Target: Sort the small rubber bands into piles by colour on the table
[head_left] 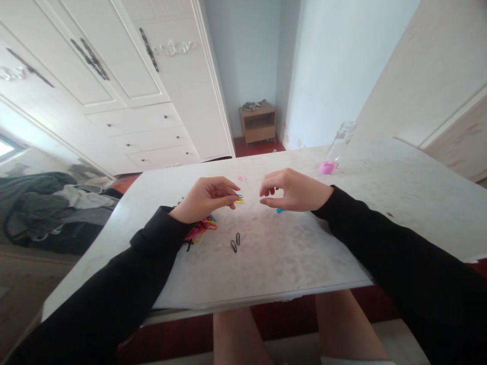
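Note:
My left hand [211, 196] is above the table, pinching a yellow loop [239, 202] and a blue loop [239, 196] that look like small hair ties. Beneath its wrist lies a pile of mixed coloured loops [205, 224], partly hidden by the hand and sleeve. My right hand [287, 190] hovers opposite, fingers curled and the thumb apart from them, with nothing visible between. A light blue loop [280, 210] lies just under it. Two black loops [236, 242] rest side by side nearer the front edge, and a pink loop [241, 178] lies farther back.
On the right of the white table [266, 268], a clear glass bottle [342, 139] stands behind a pink object [327, 168]. Dark clothes [57, 213] are heaped beyond the left edge. A white wardrobe [152, 101] and small wooden cabinet [258, 124] stand behind.

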`<state>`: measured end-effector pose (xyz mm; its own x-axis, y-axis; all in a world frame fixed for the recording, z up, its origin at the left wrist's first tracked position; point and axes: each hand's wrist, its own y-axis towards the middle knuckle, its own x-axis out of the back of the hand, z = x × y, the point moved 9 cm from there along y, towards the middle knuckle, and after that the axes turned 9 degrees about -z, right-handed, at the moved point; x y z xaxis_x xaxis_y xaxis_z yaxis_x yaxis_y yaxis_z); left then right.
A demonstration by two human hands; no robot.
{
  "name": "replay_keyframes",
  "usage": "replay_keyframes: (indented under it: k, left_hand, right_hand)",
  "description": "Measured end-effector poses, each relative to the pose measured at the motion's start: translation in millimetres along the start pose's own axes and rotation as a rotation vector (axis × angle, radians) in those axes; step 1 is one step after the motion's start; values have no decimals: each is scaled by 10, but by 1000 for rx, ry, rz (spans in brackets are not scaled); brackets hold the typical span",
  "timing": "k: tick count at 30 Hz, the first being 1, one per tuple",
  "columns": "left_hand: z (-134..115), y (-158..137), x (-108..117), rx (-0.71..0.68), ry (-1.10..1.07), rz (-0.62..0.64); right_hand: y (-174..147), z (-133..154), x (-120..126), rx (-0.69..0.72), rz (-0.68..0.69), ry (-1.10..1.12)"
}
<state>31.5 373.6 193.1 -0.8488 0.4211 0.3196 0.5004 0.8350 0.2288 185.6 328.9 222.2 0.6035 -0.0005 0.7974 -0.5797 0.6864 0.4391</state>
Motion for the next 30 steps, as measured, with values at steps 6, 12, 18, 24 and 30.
replay_keyframes:
  k: [6,12,18,24,30]
  left_hand:
    - [-31,-27,-67,-33,-30,55]
    - [-51,-49,-112,-60,-61,88]
    - [-43,-55,-128,-74,-48,112]
    - [-2,-32,-80,-53,16,78]
    - [-66,25,92,-125,315,-45]
  right_hand:
    - [31,154,-115,74,-110,47]
    - [37,258,-197,122,-142,65]
    - [49,258,-185,100,-184,45]
    - [48,160,17,30,-286,6]
    - [47,80,83,-40,-299,-11]
